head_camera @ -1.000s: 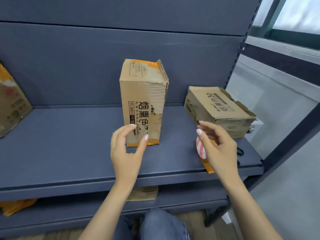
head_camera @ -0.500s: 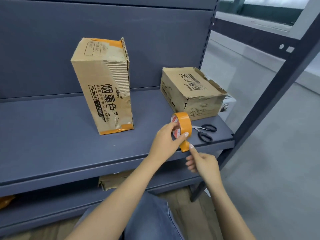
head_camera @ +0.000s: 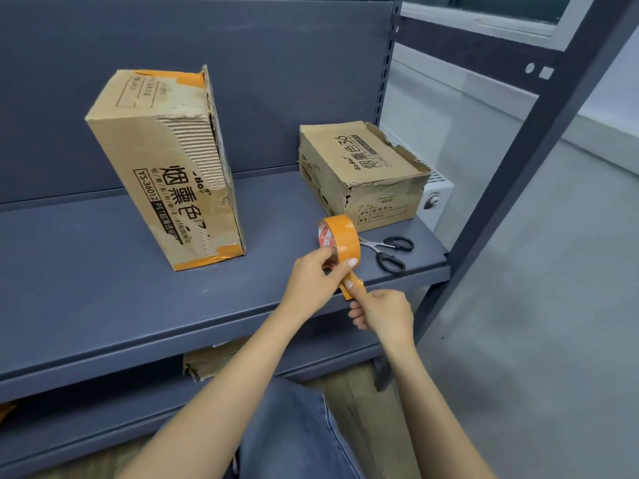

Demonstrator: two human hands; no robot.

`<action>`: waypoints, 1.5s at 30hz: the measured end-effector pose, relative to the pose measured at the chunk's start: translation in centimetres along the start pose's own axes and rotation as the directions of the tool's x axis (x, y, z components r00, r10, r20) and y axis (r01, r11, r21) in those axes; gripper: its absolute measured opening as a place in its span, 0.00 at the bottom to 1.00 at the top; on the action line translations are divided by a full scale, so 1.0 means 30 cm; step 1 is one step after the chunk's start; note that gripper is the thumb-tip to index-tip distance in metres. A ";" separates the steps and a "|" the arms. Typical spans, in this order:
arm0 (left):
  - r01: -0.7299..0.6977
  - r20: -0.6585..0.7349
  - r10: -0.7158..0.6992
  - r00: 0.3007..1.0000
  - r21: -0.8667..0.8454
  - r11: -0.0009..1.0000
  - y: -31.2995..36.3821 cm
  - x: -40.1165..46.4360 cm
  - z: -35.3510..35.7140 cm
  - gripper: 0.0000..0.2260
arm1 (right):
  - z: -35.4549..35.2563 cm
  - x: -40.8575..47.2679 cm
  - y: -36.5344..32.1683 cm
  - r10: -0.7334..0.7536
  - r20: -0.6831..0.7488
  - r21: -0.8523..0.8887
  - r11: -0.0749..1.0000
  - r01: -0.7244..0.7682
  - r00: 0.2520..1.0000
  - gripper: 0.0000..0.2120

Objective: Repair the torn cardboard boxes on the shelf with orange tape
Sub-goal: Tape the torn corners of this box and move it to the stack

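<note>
While both hands work just above the front edge of the shelf, the scene reads as follows.

Left hand: the left hand (head_camera: 313, 276) sits at centre frame, its thumb and fingers curled round the roll of orange tape (head_camera: 340, 240), gripping it upright.
Right hand: the right hand (head_camera: 382, 312), just below and right of the roll, pinches the loose tape end (head_camera: 352, 288) between thumb and forefinger, the other fingers curled in.
Tape: the roll is held just above the shelf (head_camera: 103, 288), near the low box and the scissors; a short strip hangs from it down to the right hand.
Tall box: the tall cardboard box (head_camera: 166, 167) stands on end at upper left of centre, its front face peeled to bare corrugation, with orange tape at its top and bottom edges.
Low box: the low cardboard box (head_camera: 363, 174) lies right of centre, well apart from the tall one, its top right edge ragged and its front corner split.
Scissors: black-handled scissors (head_camera: 389, 250) lie on the shelf just in front of the low box.
Lower shelf: a piece of torn cardboard (head_camera: 204, 364) shows beneath the shelf edge.
Bottom of frame: a knee in blue denim (head_camera: 294, 433).
</note>
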State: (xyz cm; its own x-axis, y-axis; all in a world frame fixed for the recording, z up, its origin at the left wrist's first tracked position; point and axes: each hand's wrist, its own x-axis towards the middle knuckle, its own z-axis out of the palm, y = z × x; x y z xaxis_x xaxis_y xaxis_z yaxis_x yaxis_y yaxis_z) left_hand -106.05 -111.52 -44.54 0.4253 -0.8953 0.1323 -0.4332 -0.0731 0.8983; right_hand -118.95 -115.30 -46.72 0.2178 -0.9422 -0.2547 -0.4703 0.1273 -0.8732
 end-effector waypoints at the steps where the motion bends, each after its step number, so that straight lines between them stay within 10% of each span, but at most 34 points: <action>1: -0.001 0.002 0.001 1.000 0.001 1.000 0.001 -0.002 -0.002 0.11 | 0.003 -0.001 0.009 0.007 0.011 0.049 0.999 -0.008 1.000 0.20; 24: -0.022 -0.120 0.035 0.992 0.114 0.993 0.002 0.048 -0.016 0.12 | -0.113 -0.193 0.095 -0.363 0.182 0.323 0.900 0.293 0.914 0.09; 37: 0.019 0.091 -0.027 0.995 0.088 0.996 0.068 0.050 0.013 0.11 | -0.134 -0.181 0.274 -0.193 0.188 0.259 0.956 0.141 0.963 0.08; 45: -0.019 -0.072 0.034 0.997 0.197 0.980 -0.045 0.066 0.032 0.13 | -0.192 -0.215 0.243 -0.308 0.175 0.315 0.917 0.244 0.935 0.09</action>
State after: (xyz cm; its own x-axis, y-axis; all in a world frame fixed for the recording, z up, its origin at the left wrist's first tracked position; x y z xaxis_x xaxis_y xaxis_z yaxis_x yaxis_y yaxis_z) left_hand -105.37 -113.61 -45.89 0.4669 -0.8632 0.1923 -0.5890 -0.1413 0.7957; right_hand -128.71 -110.10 -49.04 0.4985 -0.8659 -0.0415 -0.1093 -0.0153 -0.9939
